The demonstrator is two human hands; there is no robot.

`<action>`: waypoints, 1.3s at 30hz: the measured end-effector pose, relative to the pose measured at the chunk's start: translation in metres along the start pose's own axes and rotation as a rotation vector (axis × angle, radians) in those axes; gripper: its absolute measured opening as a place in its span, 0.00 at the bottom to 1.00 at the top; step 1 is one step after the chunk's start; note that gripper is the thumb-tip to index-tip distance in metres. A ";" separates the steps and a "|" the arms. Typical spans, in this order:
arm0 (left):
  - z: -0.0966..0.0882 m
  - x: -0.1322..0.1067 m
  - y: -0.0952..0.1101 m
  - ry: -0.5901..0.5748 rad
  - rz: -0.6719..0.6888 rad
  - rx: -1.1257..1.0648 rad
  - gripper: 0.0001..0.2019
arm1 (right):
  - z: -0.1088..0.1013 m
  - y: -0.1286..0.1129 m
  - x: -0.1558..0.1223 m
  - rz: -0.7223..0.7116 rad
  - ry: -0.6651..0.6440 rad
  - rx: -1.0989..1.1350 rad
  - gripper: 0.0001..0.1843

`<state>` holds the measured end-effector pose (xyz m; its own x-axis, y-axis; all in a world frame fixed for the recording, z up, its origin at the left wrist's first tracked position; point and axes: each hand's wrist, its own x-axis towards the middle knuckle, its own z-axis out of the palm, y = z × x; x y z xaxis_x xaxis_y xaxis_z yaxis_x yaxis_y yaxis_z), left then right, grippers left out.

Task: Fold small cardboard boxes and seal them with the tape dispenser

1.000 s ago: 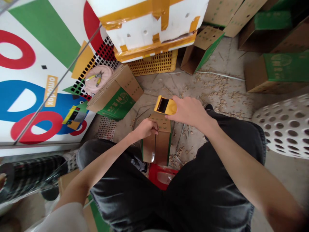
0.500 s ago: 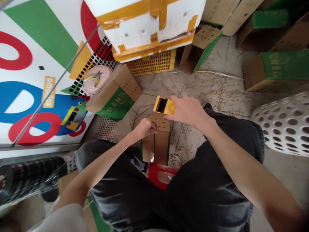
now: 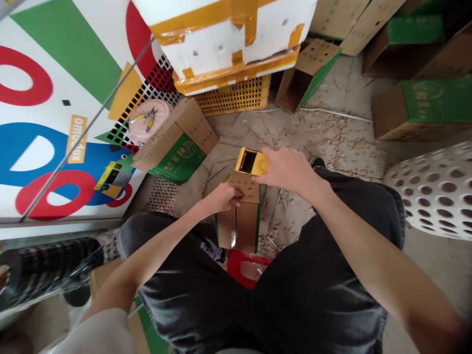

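head view: one yellow handheld tool (image 3: 250,162) lies long axis roughly left-right, dark window end leftward, held at its right end by the right hand (image 3: 287,169), just above one upright cardboard carton (image 3: 238,226). left hand (image 3: 221,197) is curled on the carton top, grip unclear. vs earlier, left fingers sit slightly further across; tool barely shifted.

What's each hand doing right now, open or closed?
Left hand: closed, fingers gripping the top of a cardboard box.
Right hand: closed, holding a yellow plastic device.
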<state>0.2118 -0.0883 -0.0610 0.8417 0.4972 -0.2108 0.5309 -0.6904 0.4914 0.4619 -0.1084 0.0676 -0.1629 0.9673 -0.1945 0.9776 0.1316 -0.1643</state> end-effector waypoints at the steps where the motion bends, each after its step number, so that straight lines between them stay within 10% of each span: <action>1: 0.000 0.000 0.002 -0.015 -0.009 0.007 0.07 | 0.000 0.000 0.000 -0.001 -0.001 -0.004 0.35; 32: 0.014 -0.013 0.003 0.303 -0.123 -0.266 0.09 | -0.001 0.002 -0.001 -0.018 -0.010 -0.027 0.34; 39: 0.026 -0.020 -0.031 -0.093 -0.208 -0.160 0.56 | 0.000 0.002 0.001 -0.014 -0.012 -0.024 0.34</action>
<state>0.1809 -0.0904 -0.0935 0.7255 0.5641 -0.3943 0.6772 -0.4828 0.5553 0.4638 -0.1076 0.0670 -0.1778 0.9627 -0.2042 0.9781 0.1502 -0.1439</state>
